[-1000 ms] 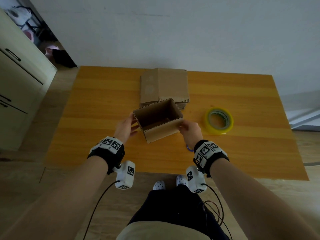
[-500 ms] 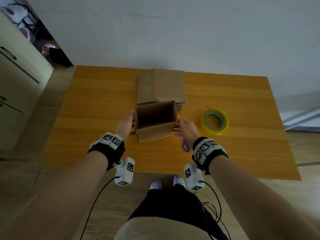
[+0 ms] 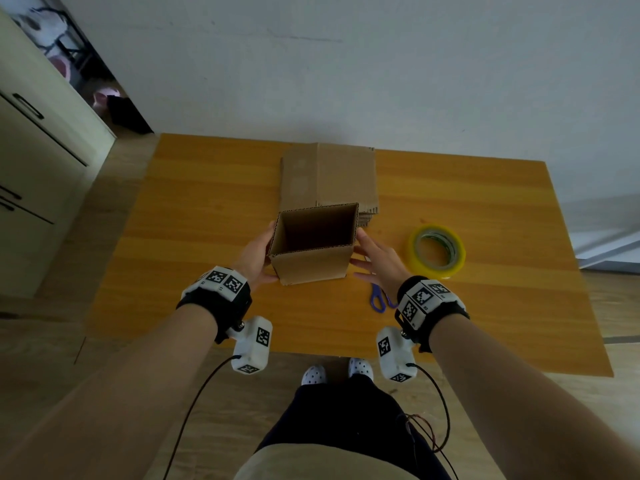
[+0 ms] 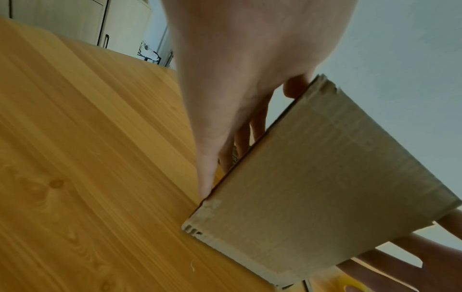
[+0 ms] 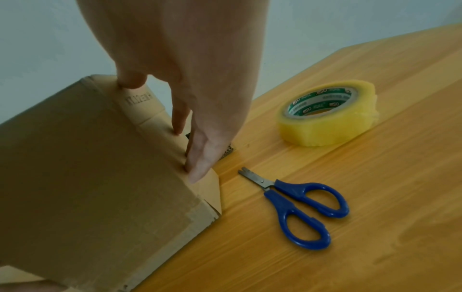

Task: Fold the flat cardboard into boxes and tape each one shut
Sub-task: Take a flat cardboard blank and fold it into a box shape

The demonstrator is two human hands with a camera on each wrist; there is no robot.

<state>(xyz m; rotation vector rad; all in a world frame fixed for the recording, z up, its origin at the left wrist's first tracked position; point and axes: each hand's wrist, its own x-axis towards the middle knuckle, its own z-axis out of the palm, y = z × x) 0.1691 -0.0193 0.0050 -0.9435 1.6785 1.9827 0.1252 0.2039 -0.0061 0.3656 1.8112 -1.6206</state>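
Observation:
An open-topped cardboard box (image 3: 311, 261) (image 4: 300, 177) (image 5: 87, 168) stands upright on the wooden table (image 3: 207, 202), squared up, its inside dark. My left hand (image 3: 256, 254) (image 4: 225, 98) lies flat against its left wall with straight fingers. My right hand (image 3: 377, 258) (image 5: 195, 89) touches its right wall, fingertips on the cardboard. Behind the box lies a stack of flat cardboard (image 3: 329, 174). A roll of clear yellowish tape (image 3: 436, 251) (image 5: 330, 116) sits to the right.
Blue-handled scissors (image 3: 379, 299) (image 5: 300, 203) lie on the table just right of the box, under my right wrist. A pale cabinet (image 3: 34, 168) stands left of the table. The wall runs behind the table's far edge.
The box has turned from skewed to square with the table and now stands upright. Both hands have shifted along its side walls, and the fingers have straightened.

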